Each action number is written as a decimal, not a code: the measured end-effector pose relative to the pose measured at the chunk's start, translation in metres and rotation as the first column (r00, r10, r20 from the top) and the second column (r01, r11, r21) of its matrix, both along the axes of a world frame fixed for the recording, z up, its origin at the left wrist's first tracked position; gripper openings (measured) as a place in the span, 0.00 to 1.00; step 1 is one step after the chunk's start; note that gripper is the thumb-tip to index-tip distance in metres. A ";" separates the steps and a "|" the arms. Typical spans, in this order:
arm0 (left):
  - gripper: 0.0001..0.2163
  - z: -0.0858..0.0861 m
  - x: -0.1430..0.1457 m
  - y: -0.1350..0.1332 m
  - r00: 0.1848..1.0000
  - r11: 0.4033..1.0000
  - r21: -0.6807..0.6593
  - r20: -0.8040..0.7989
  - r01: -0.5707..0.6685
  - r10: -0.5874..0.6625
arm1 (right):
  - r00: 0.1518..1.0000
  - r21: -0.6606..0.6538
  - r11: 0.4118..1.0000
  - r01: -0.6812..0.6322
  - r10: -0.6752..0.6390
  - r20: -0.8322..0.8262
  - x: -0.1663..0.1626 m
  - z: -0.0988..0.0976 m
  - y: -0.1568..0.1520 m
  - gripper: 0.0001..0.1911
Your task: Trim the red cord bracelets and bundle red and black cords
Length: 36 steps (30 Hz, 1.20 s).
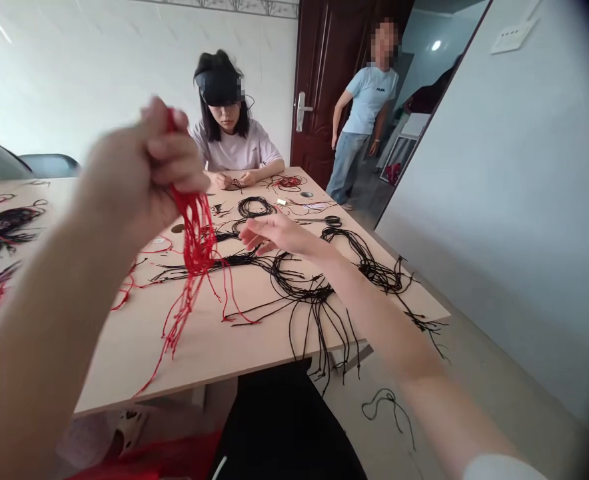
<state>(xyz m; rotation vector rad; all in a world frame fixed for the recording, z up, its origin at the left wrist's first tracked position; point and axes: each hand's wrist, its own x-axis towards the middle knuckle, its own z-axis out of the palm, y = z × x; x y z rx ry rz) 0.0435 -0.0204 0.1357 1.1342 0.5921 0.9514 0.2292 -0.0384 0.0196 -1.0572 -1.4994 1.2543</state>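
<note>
Raised above the table, my left hand [134,167] is closed in a fist round a bundle of red cords [197,237]. The cords hang down below the fist, their loose knotted ends spreading near the tabletop. My right hand [279,233] is held over the table with its fingers apart and nothing in it. Beneath and beside it lie bundles of black cords [299,287], some ends drooping over the table's front edge. Another black bundle [374,267] lies to the right, partly behind my right forearm.
The wooden table [254,347] also bears scissors [332,221], a coiled black cord [255,207], a tape roll [306,195] and more cords at left [4,227]. A person [237,143] sits opposite, handling cord. Another person [367,107] stands by the door [319,80]. One cord [389,407] lies on the floor.
</note>
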 end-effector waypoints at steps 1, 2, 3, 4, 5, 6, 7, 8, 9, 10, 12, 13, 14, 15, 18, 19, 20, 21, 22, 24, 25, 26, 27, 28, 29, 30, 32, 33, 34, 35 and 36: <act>0.25 -0.019 0.007 0.002 0.999 0.999 0.033 0.036 0.018 -0.019 | 1.000 -0.031 1.000 0.004 -0.005 -0.022 0.000 -0.011 0.004 0.17; 0.22 -0.042 0.014 0.004 0.997 0.998 0.053 0.059 0.042 -0.045 | 0.999 -0.057 0.998 0.012 -0.014 -0.035 0.000 -0.023 0.009 0.18; 0.18 -0.067 0.020 0.007 0.996 0.996 0.050 0.043 0.072 -0.074 | 0.999 -0.074 0.997 0.026 -0.029 -0.041 0.000 -0.035 0.013 0.19; 0.16 -0.093 0.026 0.011 0.996 0.996 0.027 0.004 0.088 -0.088 | 0.998 -0.085 0.995 0.048 -0.051 -0.044 -0.001 -0.046 0.017 0.20; 0.14 -0.117 0.030 0.015 0.995 0.995 0.010 -0.028 0.101 -0.100 | 0.996 -0.093 0.993 0.075 -0.080 -0.049 -0.001 -0.057 0.020 0.21; 0.15 -0.140 0.032 0.020 0.993 0.994 -0.004 -0.050 0.108 -0.108 | 0.993 -0.096 0.990 0.102 -0.108 -0.053 -0.002 -0.066 0.022 0.21; 0.17 -0.158 0.034 0.023 0.991 0.993 -0.013 -0.065 0.120 -0.120 | 0.990 -0.097 0.988 0.124 -0.129 -0.056 -0.003 -0.074 0.023 0.21; 0.20 -0.172 0.034 0.026 0.989 0.992 -0.018 -0.073 0.127 -0.128 | 0.988 -0.095 0.986 0.137 -0.143 -0.059 -0.003 -0.079 0.022 0.21; 0.21 -0.182 0.033 0.027 0.987 0.990 -0.023 -0.079 0.137 -0.139 | 0.986 -0.091 0.985 0.148 -0.154 -0.063 -0.004 -0.083 0.020 0.20; 0.20 -0.189 0.031 0.028 0.986 0.989 -0.028 -0.083 0.142 -0.144 | 0.984 -0.090 0.984 0.155 -0.161 -0.070 -0.005 -0.084 0.017 0.20; 0.19 -0.193 0.027 0.026 0.986 0.989 -0.039 -0.084 0.140 -0.142 | 0.980 -0.082 0.982 0.168 -0.175 -0.091 -0.007 -0.084 0.010 0.19; 0.18 -0.193 0.026 0.025 0.987 0.990 -0.046 -0.084 0.136 -0.140 | 0.978 -0.075 0.983 0.170 -0.178 -0.106 -0.009 -0.082 0.007 0.18; 0.17 -0.193 0.024 0.024 0.987 0.990 -0.054 -0.085 0.133 -0.137 | 0.976 -0.070 0.983 0.169 -0.176 -0.124 -0.010 -0.081 0.004 0.17; 0.16 -0.193 0.023 0.024 0.987 0.989 -0.064 -0.088 0.130 -0.136 | 0.974 -0.064 0.984 0.168 -0.176 -0.141 -0.011 -0.080 0.002 0.16; 0.14 -0.196 0.021 0.025 0.990 0.990 -0.093 -0.086 0.105 -0.113 | 0.971 -0.028 0.980 0.195 -0.197 -0.135 -0.013 -0.080 -0.001 0.16; 0.13 -0.197 0.021 0.025 0.992 0.991 -0.098 -0.080 0.087 -0.095 | 0.968 -0.011 0.975 0.223 -0.223 -0.112 -0.013 -0.081 -0.001 0.15; 0.12 -0.198 0.021 0.025 0.995 0.993 -0.105 -0.070 0.063 -0.070 | 0.963 0.007 0.966 0.258 -0.256 -0.083 -0.013 -0.081 -0.002 0.15; 0.12 -0.198 0.021 0.025 0.997 0.992 -0.118 -0.056 0.038 -0.045 | 0.956 0.023 0.957 0.290 -0.288 -0.056 -0.013 -0.082 -0.002 0.15; 0.13 -0.198 0.021 0.024 0.999 0.990 -0.140 -0.035 0.019 -0.024 | 0.950 0.033 0.950 0.311 -0.310 -0.034 -0.013 -0.082 -0.002 0.15; 0.13 -0.196 0.021 0.023 1.000 0.980 -0.198 0.016 0.013 -0.010 | 0.948 0.038 0.948 0.317 -0.317 -0.008 -0.013 -0.084 -0.003 0.14; 0.13 -0.195 0.021 0.022 0.999 0.974 -0.225 0.038 0.025 -0.017 | 0.952 0.040 0.952 0.305 -0.305 -0.004 -0.014 -0.084 -0.003 0.13; 0.13 -0.194 0.021 0.020 0.998 0.969 -0.243 0.052 0.040 -0.028 | 0.956 0.042 0.955 0.294 -0.294 -0.006 -0.015 -0.085 -0.003 0.13; 0.13 -0.194 0.021 0.019 0.998 0.967 -0.249 0.054 0.052 -0.040 | 0.959 0.042 0.958 0.284 -0.283 -0.013 -0.015 -0.086 -0.003 0.13; 0.13 -0.194 0.021 0.019 0.998 0.968 -0.244 0.050 0.060 -0.049 | 0.961 0.040 0.960 0.278 -0.277 -0.022 -0.016 -0.086 -0.003 0.13; 0.12 -0.195 0.021 0.018 0.997 0.970 -0.235 0.042 0.065 -0.057 | 0.961 0.037 0.961 0.275 -0.274 -0.033 -0.017 -0.087 -0.004 0.14; 0.12 -0.195 0.021 0.018 0.997 0.972 -0.223 0.036 0.068 -0.062 | 0.961 0.034 0.961 0.273 -0.271 -0.045 -0.018 -0.088 -0.004 0.14; 0.11 -0.196 0.020 0.018 0.996 0.975 -0.204 0.033 0.083 -0.078 | 0.961 0.031 0.962 0.271 -0.269 -0.064 -0.019 -0.089 -0.004 0.15; 0.11 -0.196 0.020 0.018 0.995 0.975 -0.201 0.038 0.097 -0.091 | 0.959 0.030 0.961 0.276 -0.273 -0.070 -0.019 -0.089 -0.004 0.15; 0.11 -0.196 0.020 0.018 0.994 0.974 -0.199 0.043 0.108 -0.102 | 0.957 0.027 0.959 0.284 -0.281 -0.075 -0.019 -0.089 -0.004 0.15; 0.11 -0.195 0.019 0.018 0.993 0.973 -0.195 0.045 0.120 -0.114 | 0.954 0.020 0.957 0.291 -0.288 -0.078 -0.019 -0.088 -0.004 0.16; 0.11 -0.195 0.019 0.018 0.991 0.973 -0.188 0.046 0.132 -0.126 | 0.951 0.009 0.954 0.299 -0.297 -0.082 -0.019 -0.088 -0.004 0.16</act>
